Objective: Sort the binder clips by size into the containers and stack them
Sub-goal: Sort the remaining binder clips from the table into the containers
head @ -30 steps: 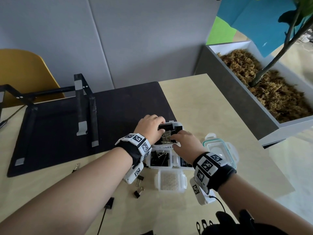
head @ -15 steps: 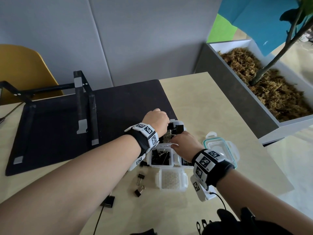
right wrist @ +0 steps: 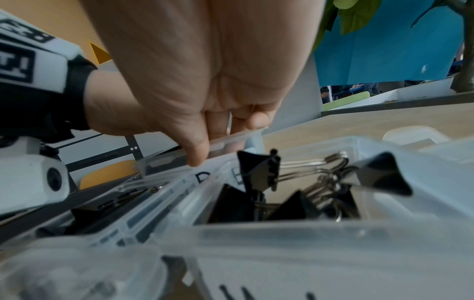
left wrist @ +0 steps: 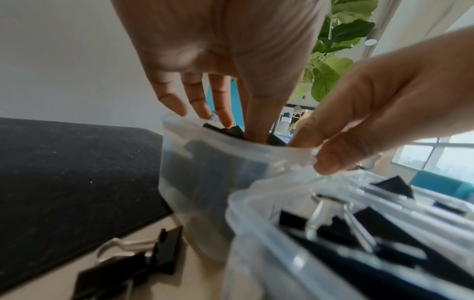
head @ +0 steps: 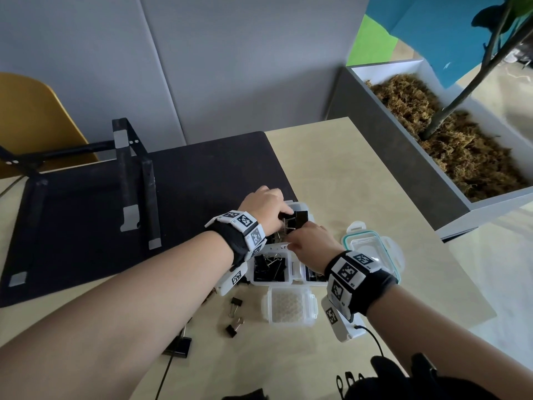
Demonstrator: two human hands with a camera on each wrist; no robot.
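At the far container (head: 300,210), large binder clips (head: 298,219) are pressed down by the straight fingers of the left hand (head: 264,207), seemingly so a lid can close. Its rim is pinched steady by the right hand (head: 310,245). Two small clips (head: 235,316) lie unsorted on the worktop (head: 360,180).

three open containers (head: 270,281) (clip-filled), two lids (head: 290,307)
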